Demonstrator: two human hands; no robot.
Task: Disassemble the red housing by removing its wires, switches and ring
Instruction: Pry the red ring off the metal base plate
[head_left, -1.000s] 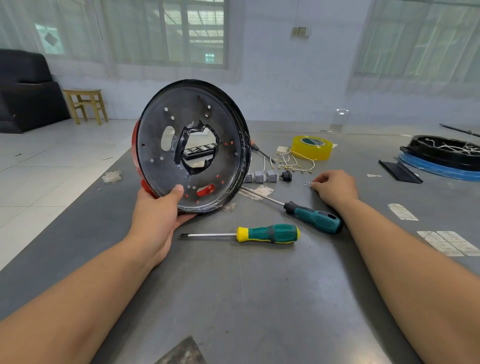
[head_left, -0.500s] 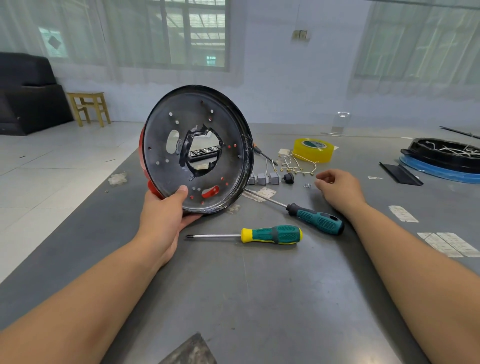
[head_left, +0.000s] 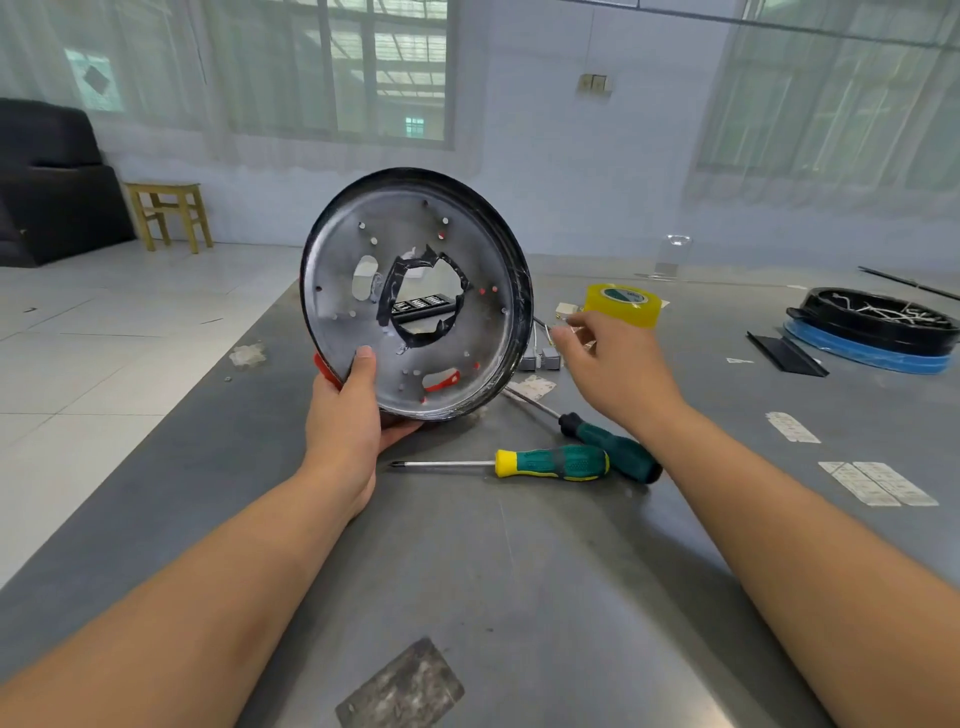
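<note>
The red housing (head_left: 415, 296) is being held on edge at the centre of the frame, its lower rim resting on or just above the grey tabletop (head_left: 519, 571); which of the two cannot be told. It is being gripped at its lower left rim by the left hand (head_left: 348, 421), with the thumb pressed on the grey inner face and the fingers wrapped behind. The right hand (head_left: 618, 369) is being held in the air to the right of the housing, fingers loosely spread and nothing held in them.

Several risks are being carried here. The housing is being steadied by one hand at a single point on the rim, so a twist or slip is likely to let it roll or tip toward the two screwdrivers (head_left: 550, 462) lying just below it. The jagged black edge around the central opening (head_left: 423, 299) is being left exposed, and fingers reaching through could be cut. Small grey parts (head_left: 540, 359) and thin wires are being left loose just behind the right hand, beside the yellow tape roll (head_left: 623, 305); a careless sweep of that hand could scatter them.
</note>
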